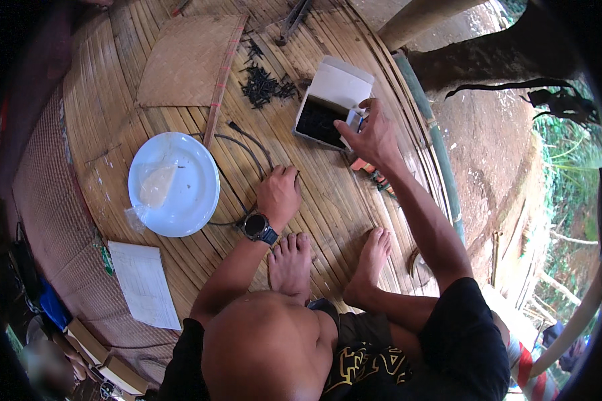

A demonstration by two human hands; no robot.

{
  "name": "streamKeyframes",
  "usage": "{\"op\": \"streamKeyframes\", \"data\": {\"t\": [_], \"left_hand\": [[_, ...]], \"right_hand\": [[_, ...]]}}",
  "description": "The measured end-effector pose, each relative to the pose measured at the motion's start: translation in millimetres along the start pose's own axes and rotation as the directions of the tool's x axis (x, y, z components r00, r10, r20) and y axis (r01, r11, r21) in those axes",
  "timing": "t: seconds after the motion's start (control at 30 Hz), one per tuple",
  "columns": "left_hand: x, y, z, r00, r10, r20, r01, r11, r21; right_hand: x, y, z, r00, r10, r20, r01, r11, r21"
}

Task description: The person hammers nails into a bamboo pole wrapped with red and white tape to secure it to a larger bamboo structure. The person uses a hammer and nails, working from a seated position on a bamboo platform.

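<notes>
My right hand [374, 137] is at the right side of a small open cardboard box [324, 142], thumb over the opening and fingers apart from it. Dark, fine material [320, 122] lies inside the box, and its white lid [339, 81] is folded back. A small white and blue piece shows between thumb and fingers; I cannot tell what it is. My left hand [279, 195], with a dark watch [255, 226] on the wrist, rests on the bamboo slats. Its fingers are curled closed, with nothing showing in them. Beside it runs a thin dark cord [251, 150].
A light blue plate [197, 210] holds a clear plastic bag [158, 187]. Beyond are a woven fan [187, 60], a pile of black bits [264, 87] and metal tongs [293, 23]. Paper [144, 284] lies at left; an orange object [362, 164] sits below the box. The platform's edge [441, 160] is at right.
</notes>
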State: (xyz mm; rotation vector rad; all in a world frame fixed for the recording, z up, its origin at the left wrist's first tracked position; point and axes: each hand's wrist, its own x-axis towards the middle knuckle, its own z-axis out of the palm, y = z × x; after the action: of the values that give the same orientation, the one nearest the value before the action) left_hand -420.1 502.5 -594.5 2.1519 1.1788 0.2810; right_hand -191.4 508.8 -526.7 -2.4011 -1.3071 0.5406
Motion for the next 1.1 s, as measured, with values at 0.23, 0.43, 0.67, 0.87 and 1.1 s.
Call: {"op": "streamKeyframes", "data": {"t": [0.23,0.43,0.67,0.87,1.1], "left_hand": [[10.8,2.5,3.7,0.999,0.031,-0.044,-0.030,0.999,0.013],[59.1,46.1,-32.4,0.929,0.285,-0.238,-0.325,0.934,-0.151],[114.5,-4.1,-63.3,0.841,0.111,-0.529,-0.242,0.953,-0.185],[168.5,-49.0,-57.3,0.937,0.210,-0.278,-0.175,0.974,0.145],[243.0,-99.3,-47.0,0.919,0.276,-0.283,-0.247,0.960,0.135]], "right_hand": [[-17.9,41.1,-7.7,0.984,0.115,0.136,-0.157,0.921,0.357],[-44.3,35.7,-28.0,0.909,0.159,0.385,-0.331,0.837,0.436],[-16.3,-2.1,-44.6,0.986,-0.131,-0.106,0.129,0.991,-0.030],[79.2,-3.6,-19.2,0.939,-0.322,-0.120,0.309,0.944,-0.116],[86.7,0.8,-16.0,0.950,0.079,0.301,0.029,0.940,-0.339]]}}
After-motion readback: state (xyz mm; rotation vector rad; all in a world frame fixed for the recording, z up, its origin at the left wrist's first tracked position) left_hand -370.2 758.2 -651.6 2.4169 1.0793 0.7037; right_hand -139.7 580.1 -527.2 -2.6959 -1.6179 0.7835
